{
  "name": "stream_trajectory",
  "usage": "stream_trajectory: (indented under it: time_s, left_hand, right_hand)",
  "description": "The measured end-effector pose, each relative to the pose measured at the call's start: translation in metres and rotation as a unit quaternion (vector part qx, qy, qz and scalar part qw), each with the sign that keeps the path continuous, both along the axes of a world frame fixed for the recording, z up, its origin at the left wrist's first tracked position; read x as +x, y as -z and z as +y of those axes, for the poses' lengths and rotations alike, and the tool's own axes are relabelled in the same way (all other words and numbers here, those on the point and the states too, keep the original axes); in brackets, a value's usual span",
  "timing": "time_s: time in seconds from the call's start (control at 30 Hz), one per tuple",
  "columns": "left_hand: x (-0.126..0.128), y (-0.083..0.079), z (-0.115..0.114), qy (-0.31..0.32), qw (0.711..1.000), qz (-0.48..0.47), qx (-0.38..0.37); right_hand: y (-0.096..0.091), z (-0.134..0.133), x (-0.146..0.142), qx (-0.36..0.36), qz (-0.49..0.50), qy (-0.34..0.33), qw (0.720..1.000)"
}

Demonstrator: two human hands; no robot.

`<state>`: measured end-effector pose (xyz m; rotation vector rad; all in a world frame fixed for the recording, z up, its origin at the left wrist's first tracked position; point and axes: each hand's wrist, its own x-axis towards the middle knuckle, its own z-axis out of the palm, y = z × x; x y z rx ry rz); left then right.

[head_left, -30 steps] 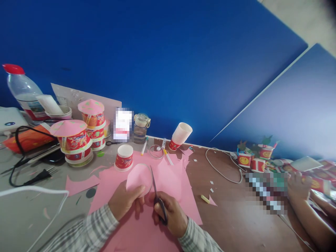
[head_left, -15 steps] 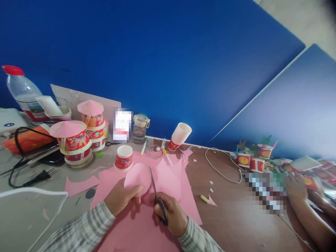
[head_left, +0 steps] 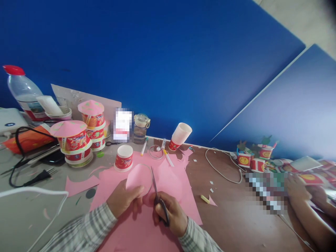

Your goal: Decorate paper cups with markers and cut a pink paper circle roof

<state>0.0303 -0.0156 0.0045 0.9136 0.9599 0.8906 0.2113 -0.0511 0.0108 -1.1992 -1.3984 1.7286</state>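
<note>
Pinched at its near side by the part-closed left hand (head_left: 122,199), the pink paper disc (head_left: 137,177) lies ahead and left of the right hand (head_left: 170,213), which curls around the handles of the scissors (head_left: 156,196), their long axis pointing away, slightly leftward, just beside the disc's right edge.

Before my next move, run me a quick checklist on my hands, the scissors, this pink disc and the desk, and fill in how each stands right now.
1. Left hand gripping the disc: ok.
2. Right hand holding the scissors: ok.
3. Left fingers off the blades: ok, a gap shows.
4. Blades parted: cannot tell.
5. Desk free of scraps: not ok, pink ones lie at left.
</note>
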Motion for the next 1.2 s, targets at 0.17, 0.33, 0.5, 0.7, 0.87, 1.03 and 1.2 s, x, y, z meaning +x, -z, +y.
stream_trajectory:
  time_s: [0.17, 0.33, 0.5, 0.7, 0.87, 1.03, 1.2]
  left_hand:
    - [0.004, -0.002, -0.002, -0.011, 1.000, 0.011, -0.002]
    - [0.005, -0.004, -0.003, -0.016, 1.000, 0.025, -0.004]
    - [0.005, -0.002, -0.004, -0.004, 0.999, 0.045, 0.008]
    - [0.007, -0.003, -0.006, -0.024, 0.999, 0.047, 0.007]
    - [0.011, -0.004, -0.008, -0.049, 0.998, 0.029, 0.001]
    - [0.012, -0.008, -0.009, -0.076, 0.997, 0.031, -0.007]
    - [0.008, -0.009, -0.007, -0.039, 0.999, 0.016, -0.002]
  right_hand:
    - [0.002, 0.001, 0.002, 0.027, 0.022, -0.016, 0.999]
    - [0.000, 0.002, 0.002, 0.032, 0.046, -0.023, 0.998]
    - [-0.003, 0.001, 0.002, 0.023, 0.029, -0.025, 0.999]
    - [-0.008, 0.002, 0.001, 0.020, 0.012, -0.027, 0.999]
    - [-0.012, 0.005, 0.002, 0.027, -0.007, -0.023, 0.999]
    - [-0.019, 0.009, -0.002, 0.036, -0.033, -0.013, 0.999]
    - [-0.016, 0.012, -0.004, 0.059, -0.032, -0.013, 0.998]
